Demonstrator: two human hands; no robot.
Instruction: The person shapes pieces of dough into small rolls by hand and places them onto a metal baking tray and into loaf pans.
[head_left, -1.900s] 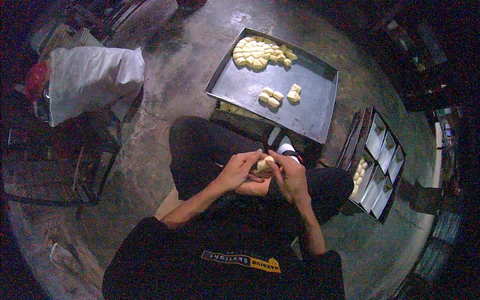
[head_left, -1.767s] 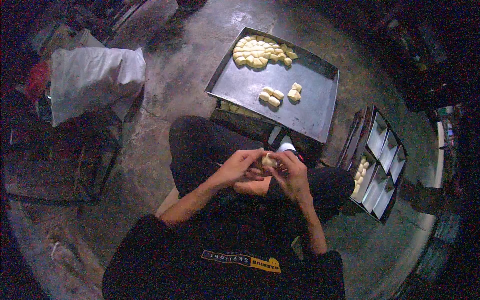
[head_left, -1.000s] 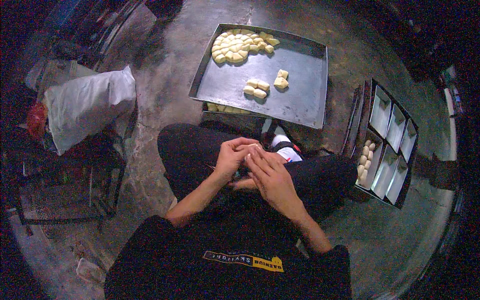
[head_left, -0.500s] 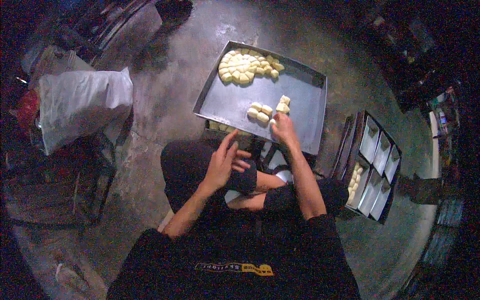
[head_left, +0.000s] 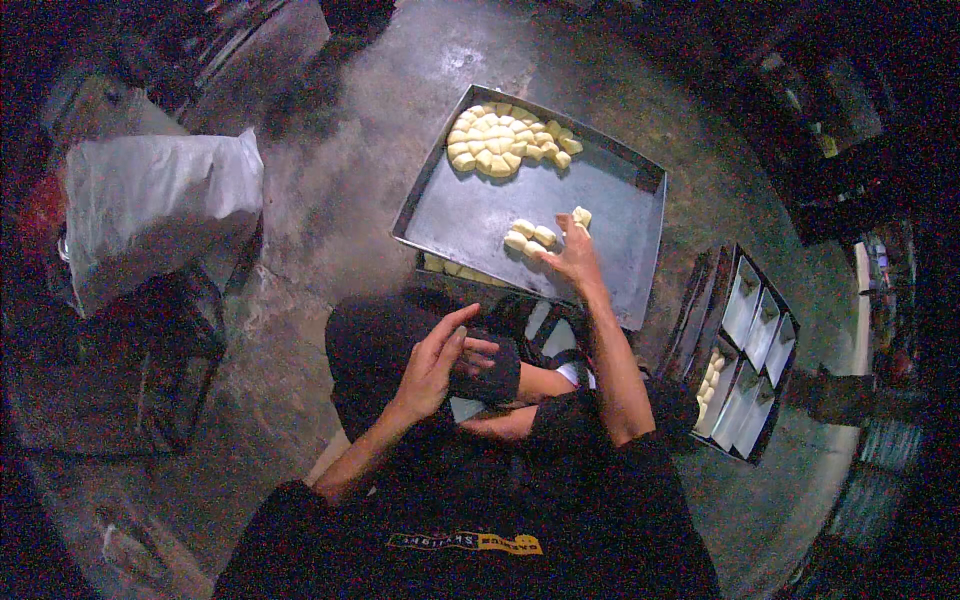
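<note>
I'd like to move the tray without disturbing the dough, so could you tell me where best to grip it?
Grip the metal tray by its raised rim on the two short sides, from outside. The dough cluster and shaped pieces leave those edges bare; keep it level.

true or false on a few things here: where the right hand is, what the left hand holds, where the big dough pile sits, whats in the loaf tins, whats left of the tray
1. The right hand reaches onto the metal tray, beside the small group of dough pieces. True.
2. The left hand grips a dough piece. False: it is raised with open fingers over the lap, apparently holding nothing.
3. The large dough cluster lies at the tray's far end. True.
4. All the loaf tins are empty. False: one compartment holds pale dough pieces.
5. A white sack sits to the left of the tray. True.
</note>
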